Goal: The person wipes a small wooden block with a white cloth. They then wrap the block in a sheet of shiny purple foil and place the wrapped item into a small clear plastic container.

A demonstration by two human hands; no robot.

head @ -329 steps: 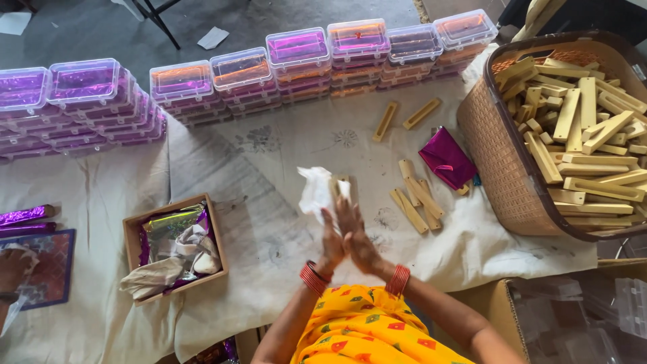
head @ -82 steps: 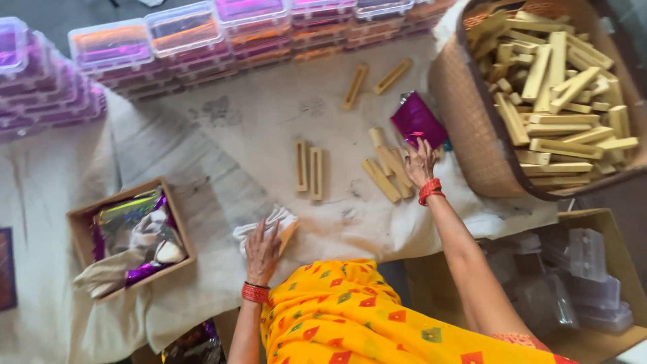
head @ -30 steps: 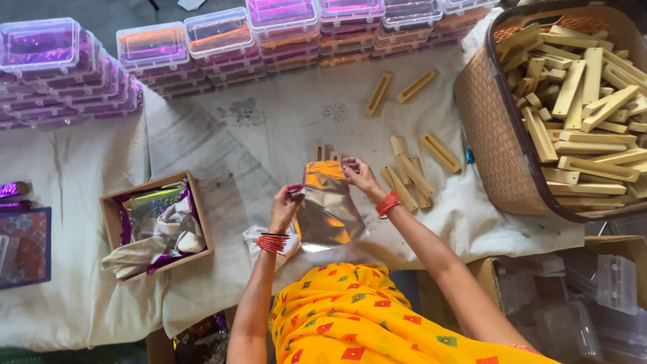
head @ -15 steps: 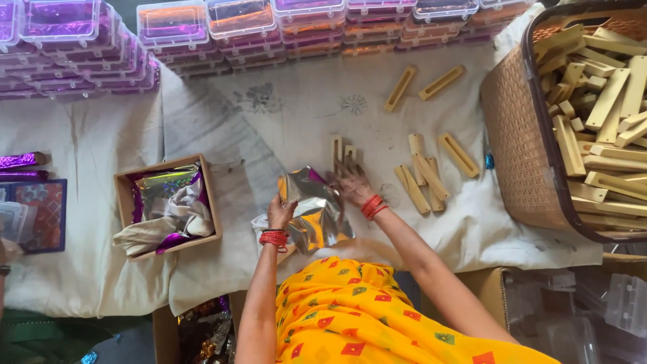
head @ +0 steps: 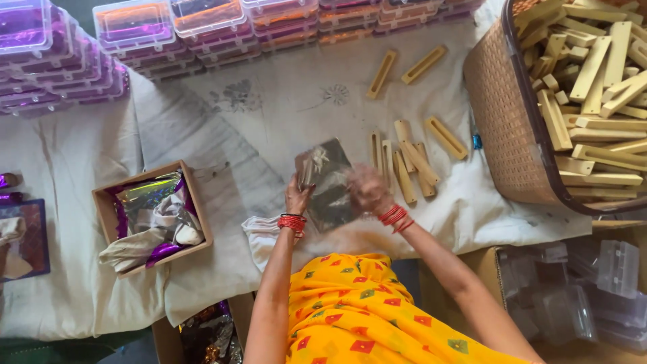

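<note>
On the white cloth, both hands grip one silvery foil pouch (head: 328, 180).
Left hand (head: 296, 198) pinches its edge; right hand (head: 367, 191) (blurred) clasps its side. Wicker basket (head: 502, 128) holds wooden sticks (head: 593, 81); cardboard box (head: 108, 202) holds foil wrappers (head: 145, 202).

Setting: small packing workshop, hand assembly. Evidence: rows of stacked clear plastic boxes (head: 135, 30) with purple and orange contents along the top of the frame; woven basket (head: 502, 135) heaped with slotted wooden sticks, upper right; cloth-covered surface (head: 269, 108); cardboard box (head: 151, 216) of foil wrappers, left; empty clear containers (head: 579, 290), lower right.
</note>
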